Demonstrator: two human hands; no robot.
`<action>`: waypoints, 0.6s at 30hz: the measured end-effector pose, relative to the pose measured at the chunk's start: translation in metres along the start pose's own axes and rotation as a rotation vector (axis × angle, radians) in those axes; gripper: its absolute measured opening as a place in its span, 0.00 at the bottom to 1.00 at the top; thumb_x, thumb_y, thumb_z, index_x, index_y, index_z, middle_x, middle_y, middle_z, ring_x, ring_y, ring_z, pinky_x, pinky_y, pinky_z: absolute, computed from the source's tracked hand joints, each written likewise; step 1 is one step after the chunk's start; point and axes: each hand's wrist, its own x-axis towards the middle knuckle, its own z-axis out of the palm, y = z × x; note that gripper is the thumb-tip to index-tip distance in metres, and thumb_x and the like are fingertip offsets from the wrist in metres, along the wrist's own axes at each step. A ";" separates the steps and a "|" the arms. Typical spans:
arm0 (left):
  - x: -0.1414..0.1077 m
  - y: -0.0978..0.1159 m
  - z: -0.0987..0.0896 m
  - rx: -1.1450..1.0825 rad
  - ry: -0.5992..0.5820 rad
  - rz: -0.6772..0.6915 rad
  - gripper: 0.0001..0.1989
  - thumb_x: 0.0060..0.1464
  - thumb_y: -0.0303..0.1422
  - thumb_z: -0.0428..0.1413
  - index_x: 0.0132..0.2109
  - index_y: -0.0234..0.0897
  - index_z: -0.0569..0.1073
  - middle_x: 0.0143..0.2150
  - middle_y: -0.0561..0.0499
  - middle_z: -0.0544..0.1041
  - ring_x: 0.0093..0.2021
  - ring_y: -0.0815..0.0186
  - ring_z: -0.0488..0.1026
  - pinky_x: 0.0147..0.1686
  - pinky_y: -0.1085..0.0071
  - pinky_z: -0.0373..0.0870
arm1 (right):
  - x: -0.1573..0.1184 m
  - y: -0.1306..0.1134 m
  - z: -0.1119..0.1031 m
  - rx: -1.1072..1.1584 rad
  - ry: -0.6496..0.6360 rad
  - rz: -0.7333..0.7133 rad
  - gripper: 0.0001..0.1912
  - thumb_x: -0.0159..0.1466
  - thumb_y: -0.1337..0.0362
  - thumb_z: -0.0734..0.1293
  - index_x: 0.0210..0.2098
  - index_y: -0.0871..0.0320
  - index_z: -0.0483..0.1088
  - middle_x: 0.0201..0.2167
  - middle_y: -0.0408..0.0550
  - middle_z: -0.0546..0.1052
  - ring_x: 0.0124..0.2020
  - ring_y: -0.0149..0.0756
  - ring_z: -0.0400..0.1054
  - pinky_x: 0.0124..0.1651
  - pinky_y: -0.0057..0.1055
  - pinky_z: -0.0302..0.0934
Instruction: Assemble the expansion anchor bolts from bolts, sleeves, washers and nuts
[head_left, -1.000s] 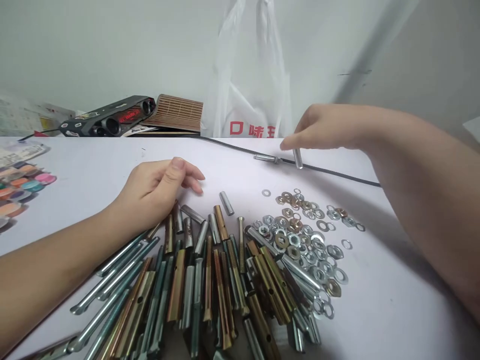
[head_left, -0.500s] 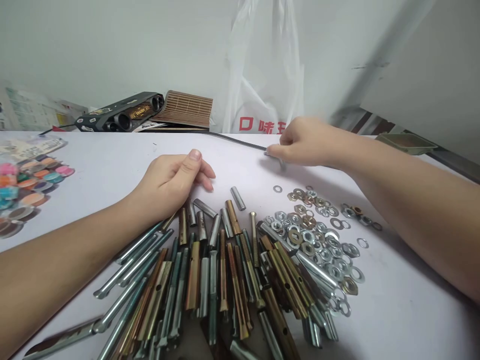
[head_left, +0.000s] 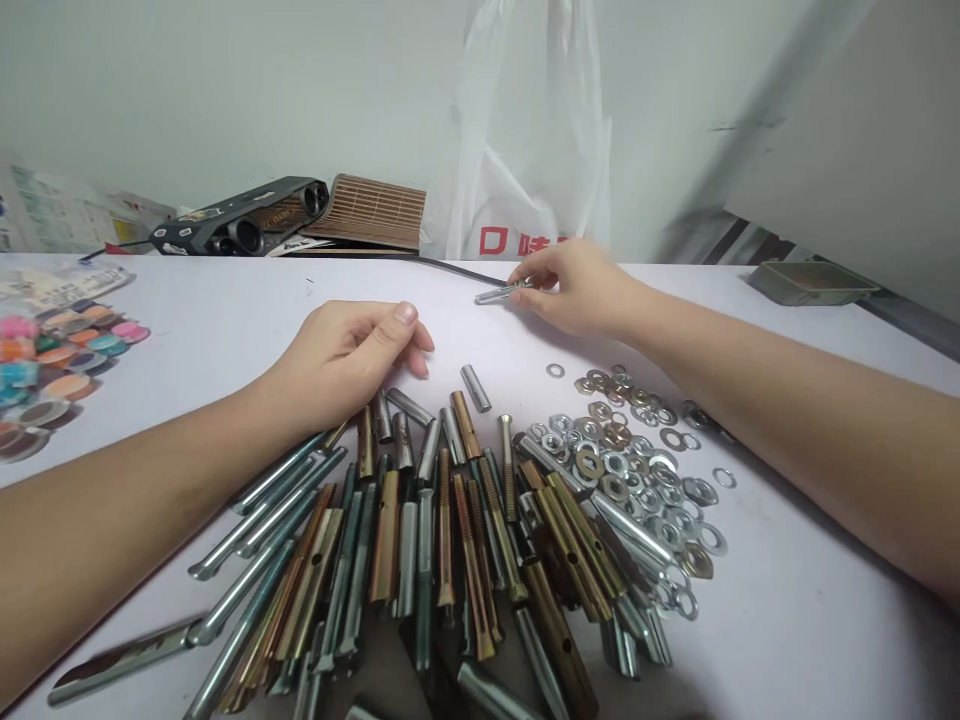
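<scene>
My right hand is at the far side of the white table, thumb and fingers pinched on a silver expansion bolt that points left. My left hand rests by the far left edge of a pile of metal parts, its fingers loosely curled and nothing visible in them. Spread in front of me are silver and brass-coloured sleeves and long flared bolts. A short silver sleeve lies just beyond the pile. Right of it, nuts and washers are heaped under my right forearm.
Coloured round discs are at the left, partly blurred. Along the back stand a dark box with round openings and a slatted brown mat. A white plastic bag hangs at the wall. A greenish tray sits far right.
My right hand has moved a little left and turned, so the silver bolt now shows flat and pointing left. My left hand has barely shifted.
</scene>
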 end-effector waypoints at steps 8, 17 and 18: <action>0.000 0.005 0.001 0.039 0.004 0.013 0.27 0.64 0.55 0.47 0.34 0.41 0.81 0.33 0.51 0.83 0.34 0.65 0.76 0.35 0.68 0.67 | 0.006 -0.003 0.019 -0.103 0.055 0.029 0.05 0.59 0.66 0.70 0.27 0.58 0.78 0.26 0.50 0.76 0.32 0.42 0.69 0.47 0.56 0.65; 0.000 0.007 0.000 0.012 -0.015 0.001 0.26 0.66 0.50 0.47 0.35 0.38 0.80 0.32 0.51 0.82 0.36 0.67 0.77 0.39 0.72 0.67 | -0.001 -0.010 0.015 -0.114 0.133 0.074 0.08 0.59 0.62 0.70 0.38 0.58 0.73 0.38 0.55 0.78 0.43 0.50 0.69 0.54 0.57 0.61; 0.000 0.006 0.000 0.007 -0.015 -0.007 0.26 0.66 0.50 0.47 0.35 0.37 0.80 0.32 0.51 0.82 0.36 0.68 0.76 0.39 0.72 0.67 | -0.003 -0.011 0.016 -0.098 0.140 0.072 0.08 0.60 0.63 0.69 0.38 0.59 0.73 0.38 0.54 0.78 0.41 0.49 0.69 0.51 0.54 0.62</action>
